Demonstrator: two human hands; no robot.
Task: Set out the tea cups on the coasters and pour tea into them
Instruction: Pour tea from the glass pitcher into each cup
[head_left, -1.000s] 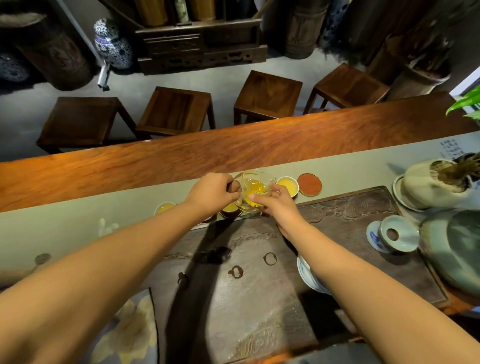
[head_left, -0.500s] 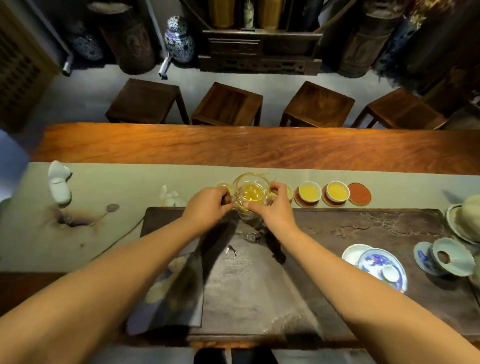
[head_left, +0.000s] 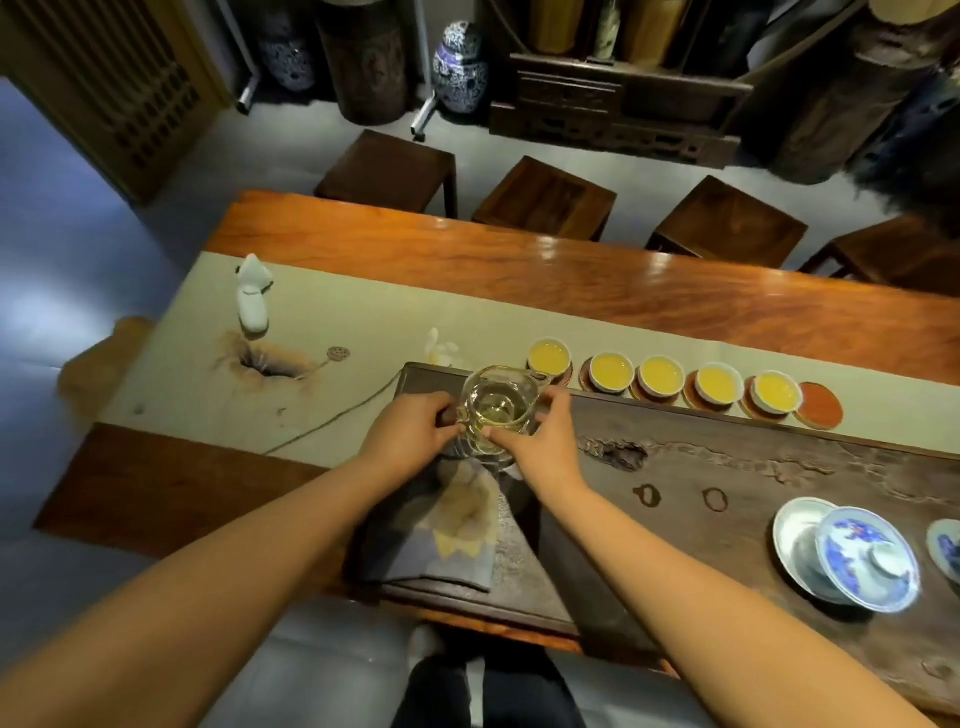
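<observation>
Tray edge: pitcher (both hands)

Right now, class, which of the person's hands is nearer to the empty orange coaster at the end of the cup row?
Right. The right hand grips the glass pitcher on the side facing the empty orange coaster; the left hand holds the pitcher's far side, further away.

Five tea cups filled yellow, upright on coasters; glass pitcher near-empty.
</observation>
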